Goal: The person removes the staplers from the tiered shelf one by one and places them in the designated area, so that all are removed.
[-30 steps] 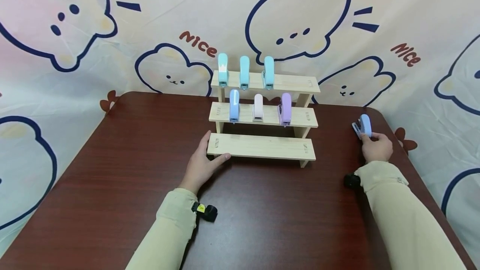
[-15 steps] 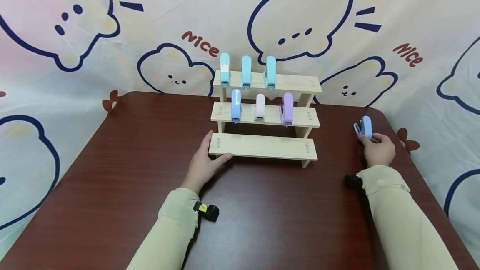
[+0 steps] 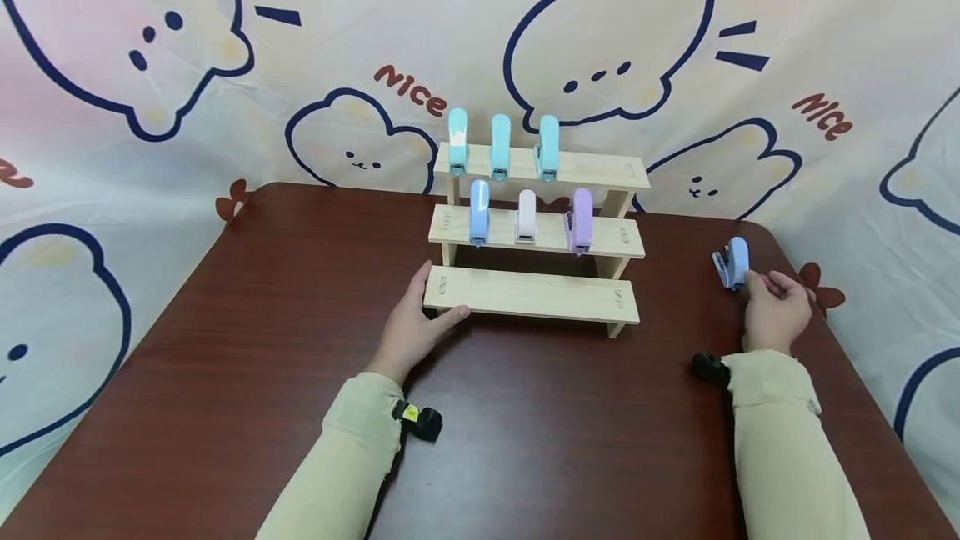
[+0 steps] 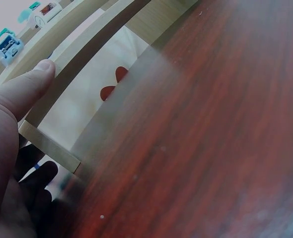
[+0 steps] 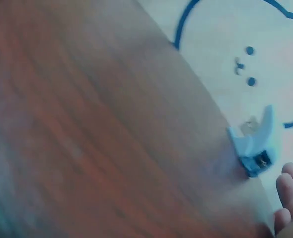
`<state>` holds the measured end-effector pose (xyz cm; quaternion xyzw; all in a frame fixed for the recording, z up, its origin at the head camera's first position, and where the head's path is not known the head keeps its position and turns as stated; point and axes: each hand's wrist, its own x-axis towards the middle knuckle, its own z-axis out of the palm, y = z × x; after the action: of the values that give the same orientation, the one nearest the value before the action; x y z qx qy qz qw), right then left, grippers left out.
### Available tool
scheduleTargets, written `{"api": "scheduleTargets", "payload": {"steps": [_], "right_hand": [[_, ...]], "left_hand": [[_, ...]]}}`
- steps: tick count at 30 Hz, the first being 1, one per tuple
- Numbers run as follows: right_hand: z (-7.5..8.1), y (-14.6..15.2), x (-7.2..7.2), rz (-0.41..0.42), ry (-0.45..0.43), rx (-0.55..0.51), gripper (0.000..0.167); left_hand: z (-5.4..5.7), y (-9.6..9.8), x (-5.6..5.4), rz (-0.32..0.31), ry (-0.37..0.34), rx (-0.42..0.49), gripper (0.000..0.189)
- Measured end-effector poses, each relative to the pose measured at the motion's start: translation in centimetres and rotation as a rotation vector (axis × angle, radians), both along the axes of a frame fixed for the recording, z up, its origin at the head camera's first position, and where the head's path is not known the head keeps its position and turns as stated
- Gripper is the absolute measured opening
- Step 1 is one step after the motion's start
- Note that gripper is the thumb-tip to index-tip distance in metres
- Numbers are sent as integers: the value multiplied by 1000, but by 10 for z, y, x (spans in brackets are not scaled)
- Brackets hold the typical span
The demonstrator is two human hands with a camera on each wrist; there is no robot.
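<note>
1. three teal staplers (image 3: 500,147) line the top step of the wooden stand (image 3: 532,294) in the head view, with a blue one (image 3: 478,213), white one (image 3: 527,217) and purple one (image 3: 581,221) on the middle step.
2. same view: the loose stapler (image 3: 737,263), also blue, is on the table (image 3: 555,407) near its right edge, right hand (image 3: 776,315) just beside it. looks like either the pick-up or the let-go step, can't tell which.
3. left wrist view: left hand (image 4: 1,139) has the stand's left end between thumb and fingers, probably to steady it.
4. right wrist view, blurry: fingers loosely bent, gap to the stapler, so nothing held. if it's bound for the stand, i'd guess the next move calls for a pinch on it, then the lowest step.
</note>
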<state>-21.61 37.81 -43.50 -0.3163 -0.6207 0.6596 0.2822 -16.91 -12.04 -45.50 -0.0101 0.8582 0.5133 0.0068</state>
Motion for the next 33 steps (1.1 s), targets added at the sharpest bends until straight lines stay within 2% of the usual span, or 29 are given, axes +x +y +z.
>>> {"api": "scheduleTargets", "payload": {"steps": [4,7,13,17,23,28,33], "right_hand": [[2,5,11,-51,129,-155,26],[4,6,17,-58,183,-243,27],[22,-6,23,-56,173,-290,35],[42,-26,21,7,208,-245,37],[69,-63,14,85,333,-141,34],[79,-93,11,171,354,-11,27],[80,-115,8,272,333,113,23]], "left_hand": [[-3,5,0,-7,-5,10,105],[-3,6,0,2,0,19,104],[-2,4,0,2,7,14,104],[-1,1,0,5,11,15,103],[3,-2,0,8,1,16,104],[2,-3,1,27,-9,15,103],[-1,-1,0,14,-7,14,106]]}}
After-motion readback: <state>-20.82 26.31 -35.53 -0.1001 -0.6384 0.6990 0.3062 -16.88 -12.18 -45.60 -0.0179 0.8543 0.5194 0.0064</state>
